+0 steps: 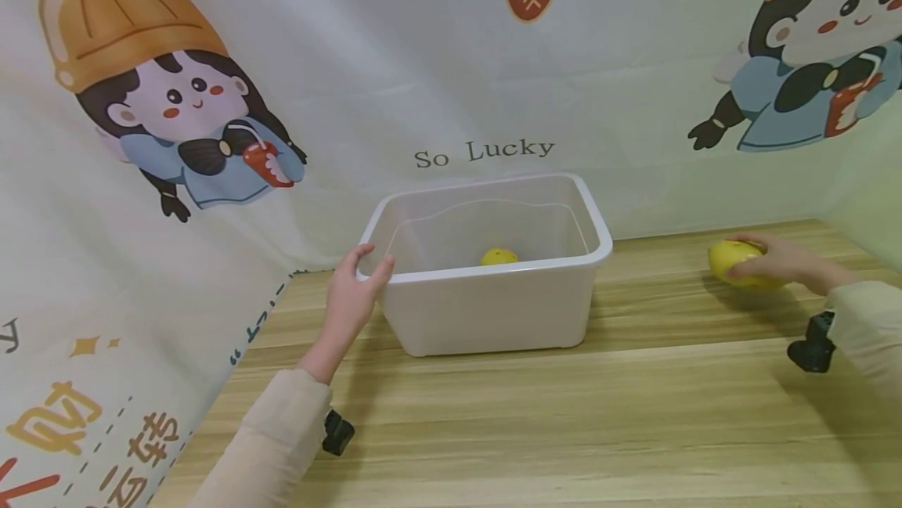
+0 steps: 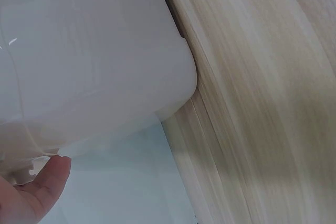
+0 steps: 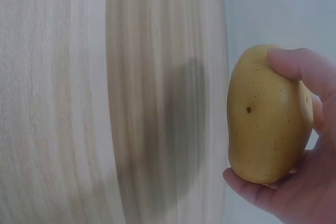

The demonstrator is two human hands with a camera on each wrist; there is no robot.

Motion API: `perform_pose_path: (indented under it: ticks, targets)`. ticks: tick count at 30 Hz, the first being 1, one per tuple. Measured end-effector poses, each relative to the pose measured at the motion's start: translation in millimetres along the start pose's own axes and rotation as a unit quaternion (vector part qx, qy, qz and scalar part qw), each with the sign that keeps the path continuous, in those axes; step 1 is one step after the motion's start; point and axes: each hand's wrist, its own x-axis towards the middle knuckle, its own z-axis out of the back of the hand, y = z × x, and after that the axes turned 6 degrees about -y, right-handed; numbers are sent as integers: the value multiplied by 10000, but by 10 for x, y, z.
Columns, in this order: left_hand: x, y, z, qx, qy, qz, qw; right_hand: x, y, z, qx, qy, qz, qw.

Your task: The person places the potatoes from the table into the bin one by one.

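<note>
My right hand point(image 1: 782, 261) grips a yellow potato point(image 1: 734, 261) at the right of the table. The right wrist view shows the potato point(image 3: 265, 114) smooth and speckled, with thumb and fingers around its ends; its shadow falls apart from it, so it is held off the wood. At the left, my left hand point(image 1: 350, 293) holds the near left corner of the rim of a white plastic bin point(image 1: 486, 312). A fingertip point(image 2: 58, 169) shows at the bin's edge in the left wrist view. Inside the bin lies a yellow rounded thing point(image 1: 499, 257), partly hidden by the front wall.
The bin stands on a wood-grained table point(image 1: 564, 422) near its back edge. Behind it hangs a pale printed cloth point(image 1: 395, 46) with cartoon figures and lettering, which also runs down the left side. A black wrist camera point(image 1: 812, 344) hangs below the right sleeve.
</note>
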Motion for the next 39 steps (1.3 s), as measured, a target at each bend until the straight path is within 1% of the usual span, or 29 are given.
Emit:
perform_pose_path:
  ticks: [5, 13, 18, 21, 26, 33, 39]
  targets:
    - [3, 2, -1, -9, 0, -17, 10000, 9, 20, 51, 19, 120, 56, 9999]
    - [3, 1, 0, -14, -15, -29, 10000, 69, 79, 184, -173, -28, 325, 9993]
    - [0, -7, 5, -28, -13, -28, 10000, 100, 141, 248, -247, 36, 335, 9991]
    - [-3, -11, 7, -23, 15, -20, 10000, 114, 190, 282, -354, 82, 316, 9988]
    - [-3, -10, 4, -44, 23, -33, 10000, 137, 290, 341, -511, 23, 315, 9982]
    - [-2, -9, 3, -19, 45, -34, 10000, 168, 451, 414, -375, 25, 448, 9983]
    - [-6, -3, 0, -29, 27, -26, 10000, 208, 587, 422, -334, 88, 472, 9983]
